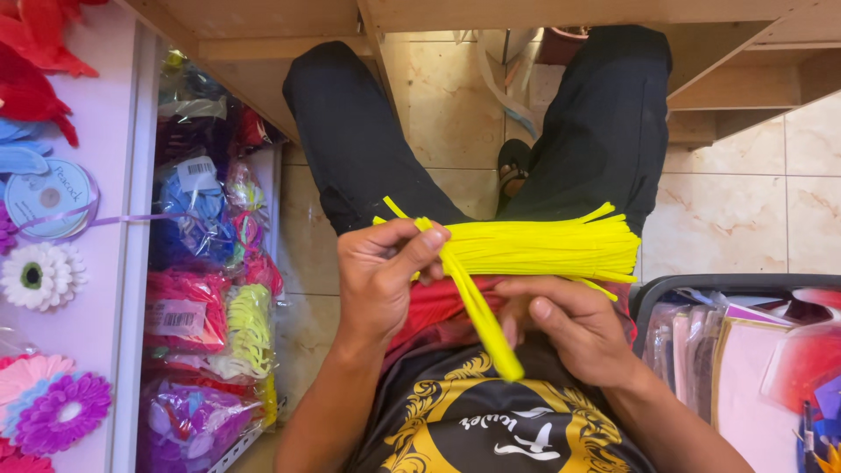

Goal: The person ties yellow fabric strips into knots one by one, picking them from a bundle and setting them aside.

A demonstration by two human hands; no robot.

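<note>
On the far left a shelf (96, 263) carries fabric flowers (39, 276) and a ribbon spool (48, 197), and beside it bagged craft supplies (206, 289) are stacked down to the floor (447, 105).

The person sits with the work over the lap. The left hand (381, 271) is clenched around 1 end of a thick yellow bundle (543, 248) of thin strips, thumb pressed over the top. The bundle lies level across the thighs and fans loose at its right end. A folded yellow strip (482, 315) runs from under that thumb diagonally down toward the shirt. The right hand (569, 328) sits just below the bundle, fingers curled against red cloth (438, 302) in the lap; whether it pinches the strip cannot be told.

Only 1 end of the bundle is gripped, so the risk judged here is the free end splaying further and single strips sliding out onto the floor between the legs. If the left thumb eases, the diagonal strip could slip and any wrap around the bundle would loosen. A few strips already stick out at both ends.

At right, an open case (653, 293) holds sheets of pink paper (749, 385), near the right elbow, which could be knocked.
</note>
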